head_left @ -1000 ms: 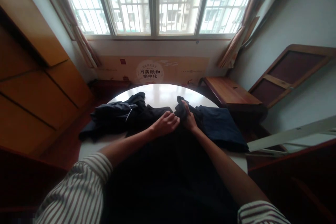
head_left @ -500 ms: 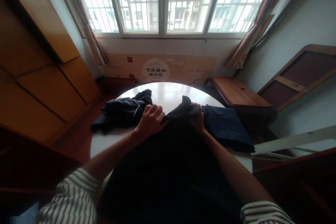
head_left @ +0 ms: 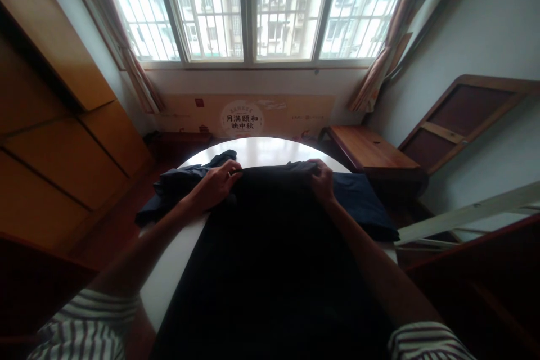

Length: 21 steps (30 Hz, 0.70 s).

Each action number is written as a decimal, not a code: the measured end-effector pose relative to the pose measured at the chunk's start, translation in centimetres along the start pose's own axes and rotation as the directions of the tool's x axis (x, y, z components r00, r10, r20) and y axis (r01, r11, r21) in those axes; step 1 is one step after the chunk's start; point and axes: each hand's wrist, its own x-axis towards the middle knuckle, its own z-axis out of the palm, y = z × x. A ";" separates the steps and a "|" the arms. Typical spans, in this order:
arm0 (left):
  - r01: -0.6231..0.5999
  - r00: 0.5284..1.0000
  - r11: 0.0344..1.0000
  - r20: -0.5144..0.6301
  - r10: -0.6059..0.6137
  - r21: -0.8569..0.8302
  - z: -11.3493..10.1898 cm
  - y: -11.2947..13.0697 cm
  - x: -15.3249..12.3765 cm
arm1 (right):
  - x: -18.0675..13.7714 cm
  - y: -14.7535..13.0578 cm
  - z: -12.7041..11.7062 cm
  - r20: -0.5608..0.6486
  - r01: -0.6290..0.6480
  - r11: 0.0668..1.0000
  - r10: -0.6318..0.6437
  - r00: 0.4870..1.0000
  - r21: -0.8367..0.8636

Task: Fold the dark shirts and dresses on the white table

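A long black garment is spread over the white round table and runs down toward me; its dark cloth hides what kind it is. My left hand pinches the left end of its far edge. At the right end of that edge, my right hand has its fingers closed on the cloth. Between both hands the edge is stretched nearly straight. Beside my left hand lies a crumpled dark clothing pile, partly behind my forearm. A folded navy garment rests just right of my right hand.
A wooden bench stands beyond the table on the right, near a leaning wooden frame. Yellow-brown cabinets line the left side. Barred windows fill the far wall.
My hands have moved apart, the left one leftward, pulling the bunched far edge of the black garment out wide and flat. The view has shifted slightly.
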 end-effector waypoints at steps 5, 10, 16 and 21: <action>0.071 0.954 0.994 0.298 -0.043 -0.082 -3.0 -1.9 1.7 | 1.1 -2.9 -2.0 0.028 0.240 0.968 -0.238 0.971 -0.069; 0.057 0.979 0.991 0.202 -0.031 -0.120 -5.0 -4.2 3.1 | 2.5 -4.8 -2.5 0.033 0.448 0.881 -0.449 0.893 -0.151; 0.226 0.967 0.936 -0.181 -0.181 0.270 -5.3 -8.6 11.1 | 14.3 -6.4 3.1 0.172 0.297 0.899 -0.253 0.952 -0.321; 0.268 0.960 0.844 -0.205 -0.192 0.465 0.1 -7.9 13.8 | 16.3 -3.9 6.8 0.327 0.166 0.789 0.047 0.944 -0.592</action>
